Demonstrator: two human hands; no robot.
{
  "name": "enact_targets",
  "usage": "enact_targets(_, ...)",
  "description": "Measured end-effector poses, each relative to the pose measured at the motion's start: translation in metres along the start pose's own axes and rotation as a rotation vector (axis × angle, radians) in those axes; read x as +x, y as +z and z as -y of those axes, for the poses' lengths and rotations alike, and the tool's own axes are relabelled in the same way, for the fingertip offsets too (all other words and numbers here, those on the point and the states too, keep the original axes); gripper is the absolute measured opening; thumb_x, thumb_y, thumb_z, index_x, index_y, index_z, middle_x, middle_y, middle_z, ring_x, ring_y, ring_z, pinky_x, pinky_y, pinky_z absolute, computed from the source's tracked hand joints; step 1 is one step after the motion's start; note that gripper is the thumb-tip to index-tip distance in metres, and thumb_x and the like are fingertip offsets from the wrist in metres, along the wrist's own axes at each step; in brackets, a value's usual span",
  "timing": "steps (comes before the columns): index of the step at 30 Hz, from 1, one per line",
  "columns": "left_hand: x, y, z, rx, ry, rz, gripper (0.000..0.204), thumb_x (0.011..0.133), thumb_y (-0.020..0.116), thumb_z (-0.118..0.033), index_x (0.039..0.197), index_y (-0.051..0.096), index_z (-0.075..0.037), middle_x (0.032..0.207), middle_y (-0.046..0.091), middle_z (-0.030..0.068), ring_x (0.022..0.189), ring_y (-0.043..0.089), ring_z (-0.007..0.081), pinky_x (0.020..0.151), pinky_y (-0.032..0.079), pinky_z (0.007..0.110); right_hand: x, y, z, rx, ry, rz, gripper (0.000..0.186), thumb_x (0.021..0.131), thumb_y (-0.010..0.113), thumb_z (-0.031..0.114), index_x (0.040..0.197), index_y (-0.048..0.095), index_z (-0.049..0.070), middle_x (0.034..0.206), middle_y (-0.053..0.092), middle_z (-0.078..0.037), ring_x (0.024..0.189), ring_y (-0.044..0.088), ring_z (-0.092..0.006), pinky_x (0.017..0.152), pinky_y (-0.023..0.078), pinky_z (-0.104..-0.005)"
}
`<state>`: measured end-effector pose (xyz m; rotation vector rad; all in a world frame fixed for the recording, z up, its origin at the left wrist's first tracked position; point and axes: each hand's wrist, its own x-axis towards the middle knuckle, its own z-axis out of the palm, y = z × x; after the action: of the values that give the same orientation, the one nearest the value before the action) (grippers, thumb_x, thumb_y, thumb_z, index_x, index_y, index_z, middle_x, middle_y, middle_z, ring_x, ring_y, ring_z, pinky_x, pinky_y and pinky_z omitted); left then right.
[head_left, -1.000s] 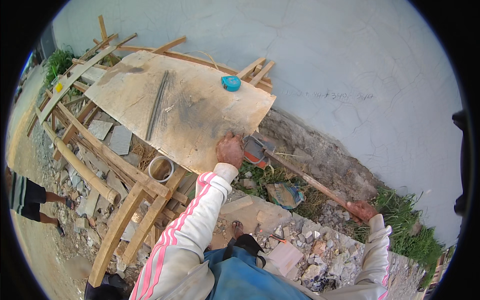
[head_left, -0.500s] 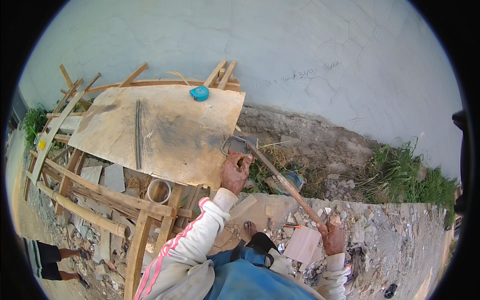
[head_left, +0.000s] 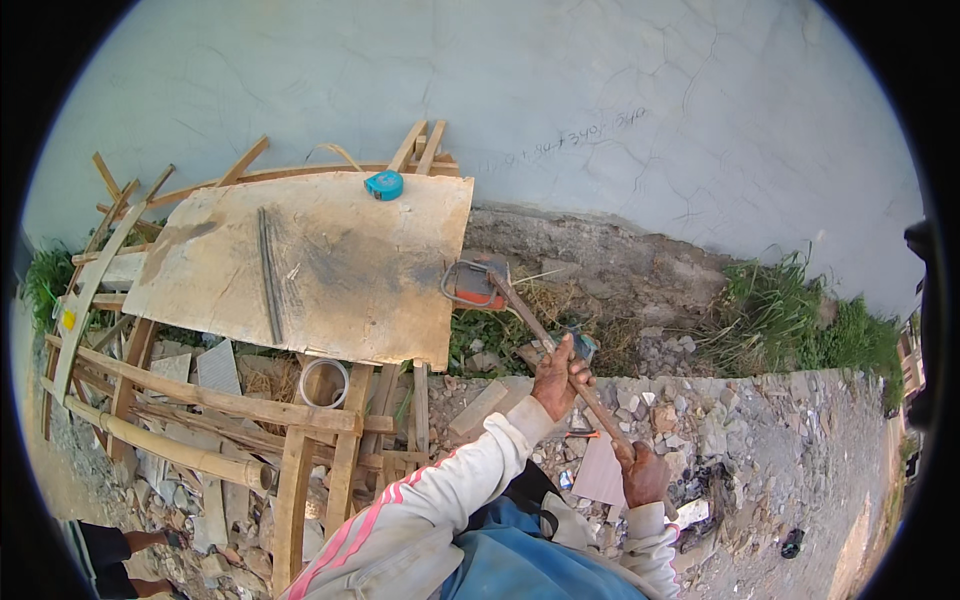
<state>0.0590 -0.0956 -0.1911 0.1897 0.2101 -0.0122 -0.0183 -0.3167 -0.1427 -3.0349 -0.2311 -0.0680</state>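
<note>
Head cam looking down at the long-handled tool (head_left: 540, 335) — wooden shaft running up and left from the person's lap area, its head end sitting by an orange-and-grey thing (head_left: 478, 285) at the foot of the wall, just off the right edge of the plywood board (head_left: 300, 270); left hand (head_left: 556, 378) is wrapped tight around the shaft about midway, right hand (head_left: 645, 475) clenched on the butt end lower down; so both fists closed on the handle, nothing loose. Looks to me like the tool is mid-positioning with its head low near the ground — whatever comes next calls for a firm two-handed grip and footing on that rubble (head_left: 720, 430). Further out: blue tape measure (head_left: 384, 185) on the board's far edge, metal bar (head_left: 268, 270) lying on it, white ring (head_left: 324, 382) below, bamboo pole (head_left: 170, 450), grass (head_left: 800, 310), plastered wall (head_left: 600, 100).
</note>
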Motion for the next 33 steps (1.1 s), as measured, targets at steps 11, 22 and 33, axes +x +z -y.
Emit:
enact_targets(11,-0.002,0.009,-0.004,0.009,-0.028,-0.031,0.041,0.101,0.057,-0.045,0.073,0.043,-0.018,0.057,0.04,-0.0039,0.051,0.043,0.015,0.062,0.044,0.039,0.009,-0.037,-0.056,0.964,0.129,0.761,0.058,0.098,0.052,0.063,0.082,0.057,0.008,0.059,0.038,0.006,0.047,0.035,-0.006,0.042,0.031,-0.0243)
enact_targets(22,-0.033,-0.007,-0.025,0.073,-0.14,0.02,0.046,0.099,0.058,-0.054,0.076,0.043,-0.018,0.056,0.038,-0.0051,0.05,0.042,0.0131,0.059,0.042,0.035,-0.074,-0.03,-0.029,0.813,0.201,0.655,0.057,0.102,0.05,0.055,0.071,0.052,0.007,0.055,0.041,0.005,0.046,0.036,-0.0069,0.042,0.029,-0.0276)
enact_targets(33,-0.029,-0.016,-0.027,0.151,-0.119,0.009,0.044,0.1,0.056,-0.053,0.078,0.049,-0.016,0.064,0.048,-0.0025,0.061,0.053,0.0162,0.073,0.05,0.039,-0.052,-0.006,-0.045,1.034,0.185,0.821,0.044,0.096,0.065,0.05,0.084,0.057,0.008,0.061,0.043,0.005,0.047,0.038,-0.005,0.042,0.031,-0.0243)
